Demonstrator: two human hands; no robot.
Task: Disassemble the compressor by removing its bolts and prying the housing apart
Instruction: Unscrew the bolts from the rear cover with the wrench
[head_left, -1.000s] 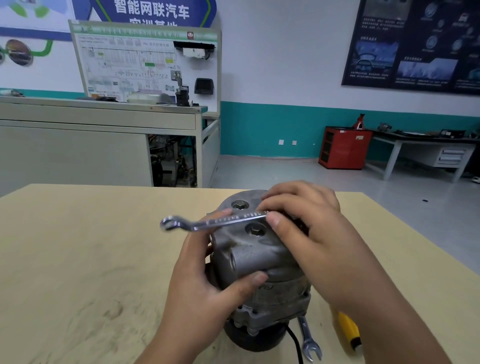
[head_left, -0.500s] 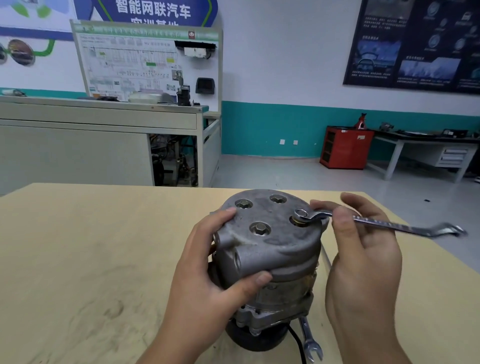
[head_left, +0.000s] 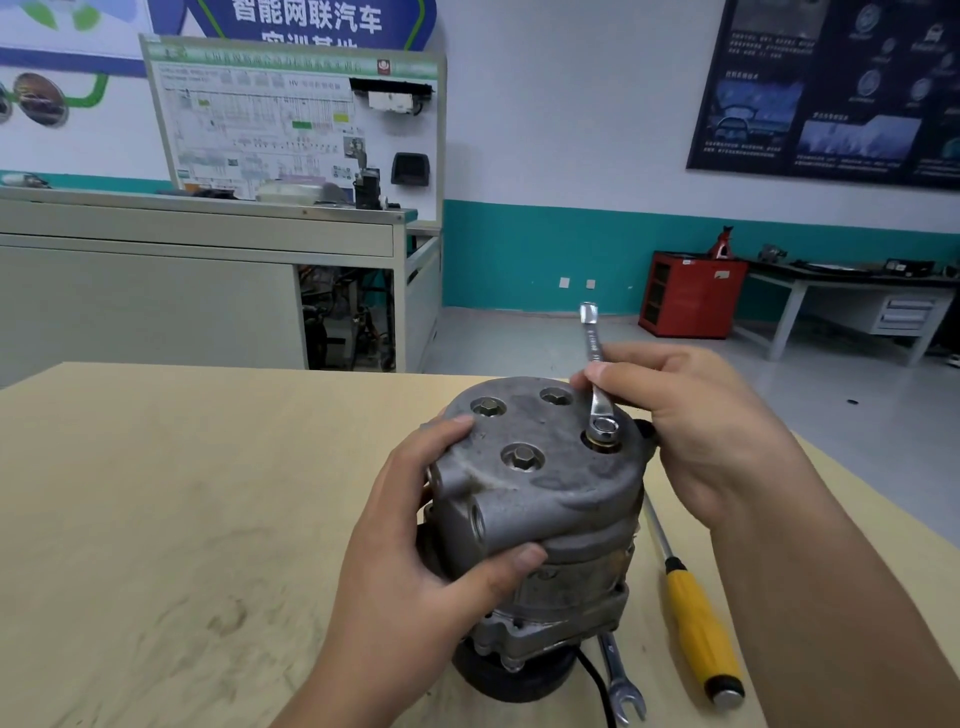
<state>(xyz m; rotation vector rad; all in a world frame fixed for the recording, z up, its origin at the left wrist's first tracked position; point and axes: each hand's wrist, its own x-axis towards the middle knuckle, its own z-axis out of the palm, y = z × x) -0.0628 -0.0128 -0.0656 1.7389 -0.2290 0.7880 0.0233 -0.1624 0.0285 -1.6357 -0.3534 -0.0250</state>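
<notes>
Our left hand (head_left: 415, 561) clamps the compressor (head_left: 540, 499). Our right hand (head_left: 691, 431) pinches the wrench (head_left: 597, 384), ring end on a bolt (head_left: 602, 428). Right of that grip: screwdriver (head_left: 696, 623)

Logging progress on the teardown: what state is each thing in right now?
Compressor: upright, housing still closed.
Wrench: ring end on the right-hand bolt.
Other three bolts: seated.
Left hand: gripping compressor.
Right hand: holding wrench.
Screwdriver: lying unused.
Second wrench: lying unused.
</notes>
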